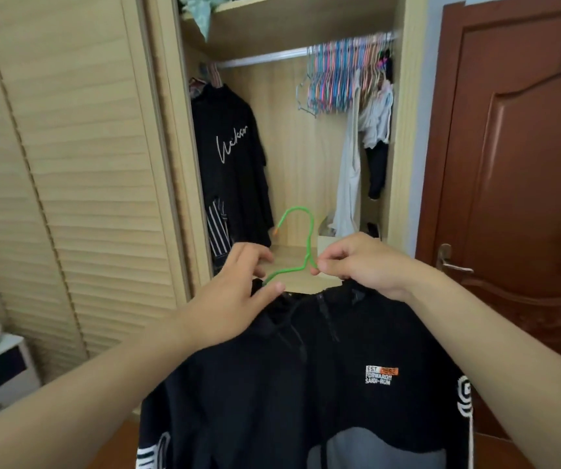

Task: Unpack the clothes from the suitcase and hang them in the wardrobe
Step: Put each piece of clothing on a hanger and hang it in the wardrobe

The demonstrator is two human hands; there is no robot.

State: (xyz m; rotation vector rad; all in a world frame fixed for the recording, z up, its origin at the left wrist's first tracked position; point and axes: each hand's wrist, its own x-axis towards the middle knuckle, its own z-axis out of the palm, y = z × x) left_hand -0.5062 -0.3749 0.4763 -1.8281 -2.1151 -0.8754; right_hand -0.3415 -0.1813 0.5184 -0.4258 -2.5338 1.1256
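**Black hoodie on a green hanger, held up before the open wardrobe**

I see both hands raised in front of me. My left hand (238,289) pinches the sloping left arm of the green hanger (297,245) where it enters the collar, thumb and fingers curled on the wire. My right hand (363,265) pinches the hanger's neck just below the hook, fingertips closed on it. The black hoodie (306,384) hangs from that hanger, filling the view from 5 to 7 o'clock, with a small white and orange chest label at 5 o'clock.

At 12 o'clock stands the open wardrobe (292,25) with its rail (265,59). A black garment with white script (231,154) hangs at 11 o'clock; a bunch of coloured empty hangers (343,79) sits at 1 o'clock, pale clothes (350,177) beneath them. The slatted wardrobe door (62,164) is at 9 o'clock, a brown room door (526,147) at 3 o'clock.
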